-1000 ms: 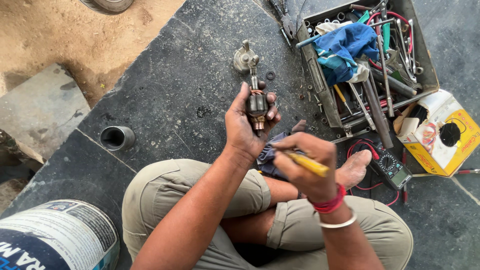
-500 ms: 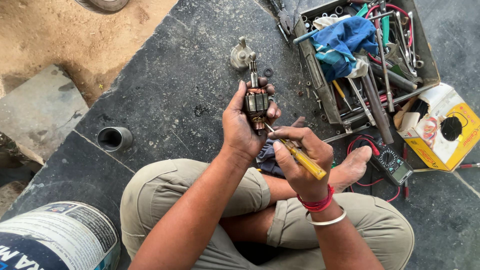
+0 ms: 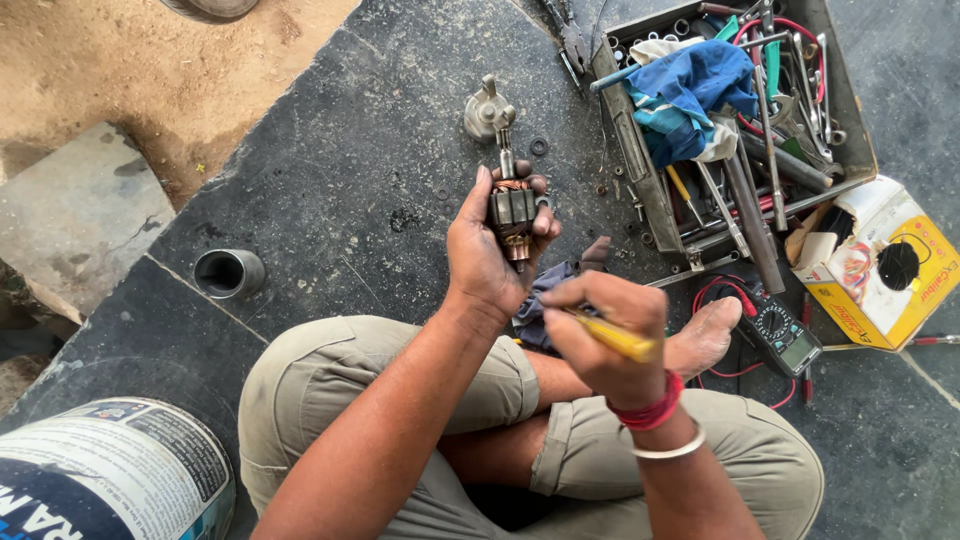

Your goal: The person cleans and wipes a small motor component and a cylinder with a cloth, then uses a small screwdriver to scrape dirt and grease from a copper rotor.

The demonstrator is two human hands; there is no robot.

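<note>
While left hand [image 3: 490,250] grips one armature [image 3: 512,208], right hand [image 3: 600,335] clasps one yellow screwdriver [image 3: 618,340].

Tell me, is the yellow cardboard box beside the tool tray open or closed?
Open. The yellow cardboard box has its white top flaps folded back, and its inside shows between them. It lies on the stone floor right of the tool tray.

Outdoor repair spot, stone slab floor [image 3: 330,190], tool tray [image 3: 640,180], multimeter [image 3: 785,335]
</note>
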